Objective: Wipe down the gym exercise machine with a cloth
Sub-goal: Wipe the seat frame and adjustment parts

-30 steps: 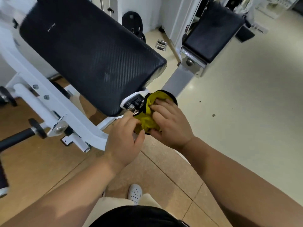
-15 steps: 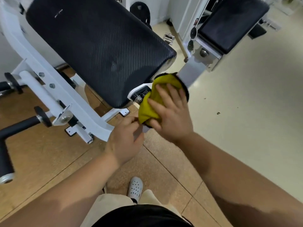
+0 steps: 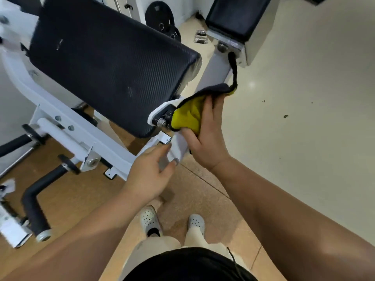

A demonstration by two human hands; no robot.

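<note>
The gym machine has a white frame (image 3: 67, 130) and a large black textured pad (image 3: 105, 59) tilted across the upper left. My right hand (image 3: 205, 136) grips a yellow cloth with a dark edge (image 3: 187, 115) and holds it against the white bar and bolt just under the pad's lower corner. A dark flap of the cloth trails up to the right. My left hand (image 3: 150, 173) holds the lower end of that white bar (image 3: 176, 149), fingers curled round it.
A second black pad (image 3: 235, 15) on a grey post stands at the upper right. Weight plates (image 3: 160, 15) lean at the back. Black foam handles (image 3: 34, 197) jut out at the lower left. My feet in pale clogs (image 3: 150, 222) stand on brown flooring; cream floor lies right.
My right hand has slid the cloth up the bar toward the bolt and the cloth has unfolded, a flap trailing upward. My left hand has closed round the bar's lower end.
</note>
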